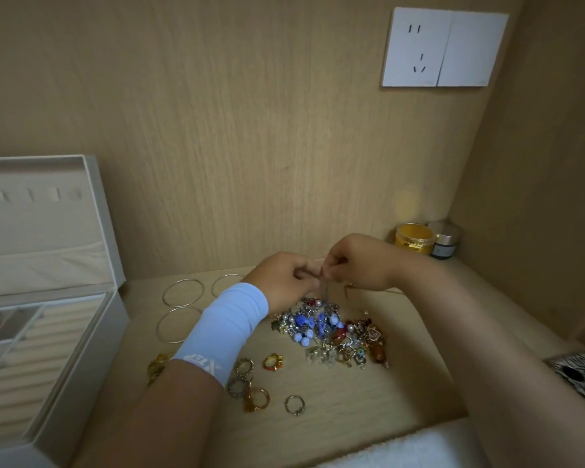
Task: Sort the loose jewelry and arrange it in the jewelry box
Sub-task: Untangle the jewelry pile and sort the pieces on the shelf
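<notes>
- At the near edge lies a white cloth (419,447); beyond it the wooden shelf (352,400) carries everything.
- Your rings (257,398) sit spread out in a loose group near you, apart from the rest. That looks like a first sorting step, though none is in the box.
- The box (81,349) stands open at your left. Its padded rolls and tray show nothing in them as far as you can see, so I judge the arranging not yet begun.
- The pile (331,332) of beads, charms and earrings lies tangled in the middle. This is most of the work left.
- Three bangles (183,292) lie flat beside the box, behind your sleeved left wrist.
- Your left hand (281,282) and right hand (355,261) meet just above the pile, fingertips curled and pinching a thin chain (326,292) that hangs down into the pile.
- Two jars (414,238) stand in the far right corner.
- A socket (444,47) is set high on the wood-grain back wall; a patterned thing (581,373) shows at the right edge.
</notes>
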Demonstrator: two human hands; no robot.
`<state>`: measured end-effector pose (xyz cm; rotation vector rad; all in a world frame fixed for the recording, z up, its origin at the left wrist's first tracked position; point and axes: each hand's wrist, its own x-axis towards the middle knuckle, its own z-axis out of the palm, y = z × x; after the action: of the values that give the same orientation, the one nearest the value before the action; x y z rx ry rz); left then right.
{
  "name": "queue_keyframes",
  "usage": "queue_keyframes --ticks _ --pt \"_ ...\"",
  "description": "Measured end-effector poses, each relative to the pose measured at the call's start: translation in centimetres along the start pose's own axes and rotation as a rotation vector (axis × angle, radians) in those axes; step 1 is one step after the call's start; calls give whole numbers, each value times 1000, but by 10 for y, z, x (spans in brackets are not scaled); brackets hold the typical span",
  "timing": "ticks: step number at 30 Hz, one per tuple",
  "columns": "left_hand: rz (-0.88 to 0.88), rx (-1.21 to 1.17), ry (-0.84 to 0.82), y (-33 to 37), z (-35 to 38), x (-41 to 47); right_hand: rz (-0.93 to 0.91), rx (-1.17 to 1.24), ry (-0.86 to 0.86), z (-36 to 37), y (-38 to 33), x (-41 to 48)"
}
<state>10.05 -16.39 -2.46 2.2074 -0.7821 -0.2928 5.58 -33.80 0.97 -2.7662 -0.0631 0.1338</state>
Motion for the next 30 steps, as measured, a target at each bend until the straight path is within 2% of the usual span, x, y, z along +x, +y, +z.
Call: queue_keyframes --ticks 4,6,13,19,23,27,30 --pt "12 -384 -80 7 -3 -1 -47 288 65 -19 -3 -10" --pt "19 -495 -109 10 -5 -2 -48 368 70 -24 -4 -14" --pt "12 -498 -46 16 -17 -6 3 748 81 -27 -5 -18" --pt "14 -564 -8 23 -26 -9 -5 1070 -128 -13 -6 -11" --pt "-34 -397 11 21 -35 -10 -71 1028 -274 -6 -7 -10" --pt "-53 -33 -25 16 -49 -13 -65 853 -257 -2 -2 -8" --pt "-60 55 -103 19 -57 -19 -41 690 -234 -2 -1 -8"
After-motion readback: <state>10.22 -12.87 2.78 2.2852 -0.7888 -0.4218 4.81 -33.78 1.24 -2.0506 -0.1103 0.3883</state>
